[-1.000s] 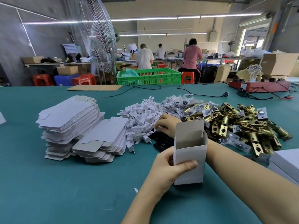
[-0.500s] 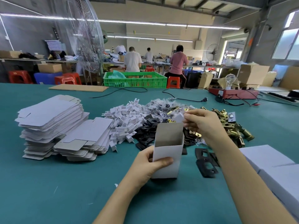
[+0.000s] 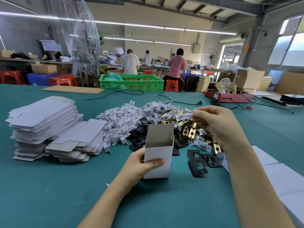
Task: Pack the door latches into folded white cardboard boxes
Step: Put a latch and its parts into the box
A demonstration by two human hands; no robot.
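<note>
Since a moment ago my right hand [image 3: 218, 125] has lifted off the pile with a small white card piece [image 3: 184, 116] and hangs above the heap, while my left hand [image 3: 141, 165] has kept the box upright in much the same spot. At the far left two stacks of flat box blanks [image 3: 44, 122] sit on the green tabletop [image 3: 49, 195], the taller one behind, the lower one leaning against it. Next to them lies a heap of small white card inserts [image 3: 120, 119]. In front of that heap my left hand grips the open white box [image 3: 158, 160], thumb curled across its front face and fingers wrapped behind; the box stands on the tabletop with its top flap up. Black plates [image 3: 141, 137] are spread behind the box, and a few more black plates [image 3: 199, 162] lie just right of it. The brass door latches [image 3: 189, 132] are piled beyond the box, mixed with clear bags, none of them in the box as far as I can see. My right hand pinches the white card piece between thumb and fingertips, the other fingers loosely curled. At the right edge closed white boxes [image 3: 283, 178] rest on the tabletop.
</note>
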